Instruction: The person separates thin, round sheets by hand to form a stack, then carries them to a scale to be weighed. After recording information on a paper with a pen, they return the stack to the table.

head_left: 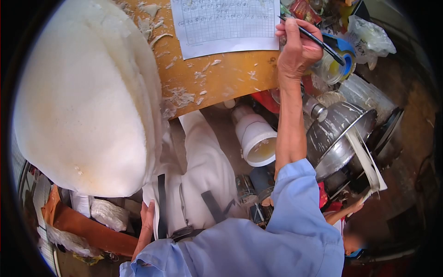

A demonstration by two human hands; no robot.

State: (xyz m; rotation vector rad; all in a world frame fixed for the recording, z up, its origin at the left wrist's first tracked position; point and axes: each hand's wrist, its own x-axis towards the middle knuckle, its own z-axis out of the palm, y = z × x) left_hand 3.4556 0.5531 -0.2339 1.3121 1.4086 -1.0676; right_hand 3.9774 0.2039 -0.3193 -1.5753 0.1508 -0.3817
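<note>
My right hand [301, 48] is closed around a black pen [325, 45], over the right edge of a sheet of grid paper [226, 32] with handwritten rows. The pen slants from the paper's edge down to the right. My left hand [147, 221] is low beside my thigh, in white trousers [205, 166], just under a large stack of thick white rounded sheets [87, 101]. Its visible fingers are straight and point upward; part of the hand is hidden.
White scraps [180, 97] litter the wooden table [230, 69]. On the right are a clear jar [331, 69], a plastic bag [367, 39] and a metal bowl [330, 154]. Another person's hand [355, 206] holds a white-coated strip there. A white container [259, 145] sits below the table.
</note>
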